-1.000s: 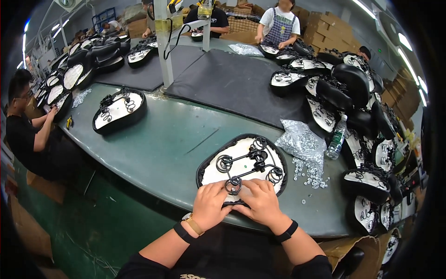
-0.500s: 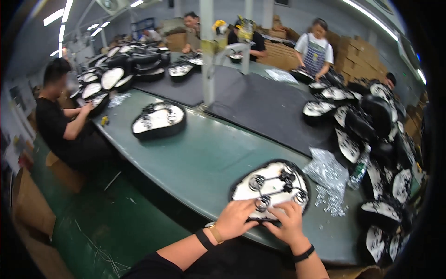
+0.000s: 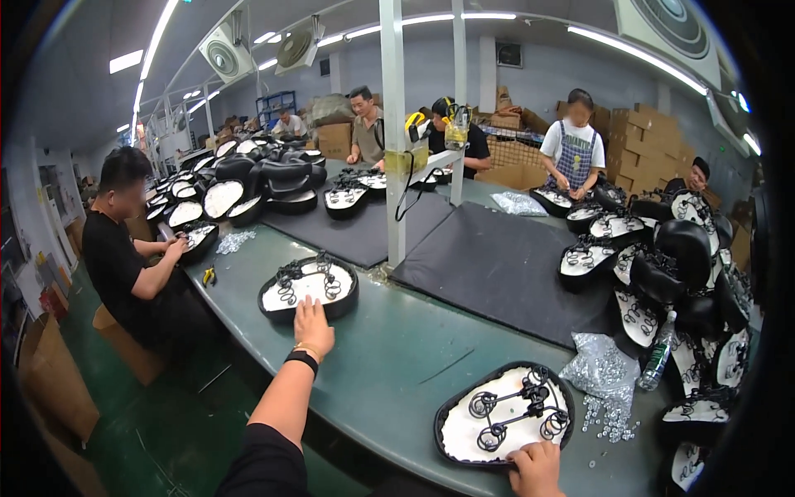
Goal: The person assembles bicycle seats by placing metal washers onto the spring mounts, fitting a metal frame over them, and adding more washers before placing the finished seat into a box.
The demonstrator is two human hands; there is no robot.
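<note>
A bicycle seat [image 3: 484, 406] lies upside down at the table's near edge, its white underside up, with black coil springs and a wire frame on it. My right hand [image 3: 534, 468] grips its near rim, fingers on top and thumb lower down. Farther left, a second upturned bicycle seat [image 3: 298, 286] of the same make rests on the table. Stretched out to it is my left hand [image 3: 313, 331], its fingers extended over the near edge onto the white underside. Whether the thumb presses the seat's side is hard to see.
A bag of small metal nuts [image 3: 600, 364], loose nuts [image 3: 609, 421] and a plastic bottle [image 3: 658, 352] lie right, beside a heap of seats [image 3: 687, 248]. A black mat [image 3: 489, 265] and a post [image 3: 392, 166] stand beyond. A co-worker [image 3: 124, 240] sits left near pliers [image 3: 209, 276].
My left hand has left the near seat and reached forward and left to the second seat. My right hand stays at the near seat's rim. The view has tilted up.
</note>
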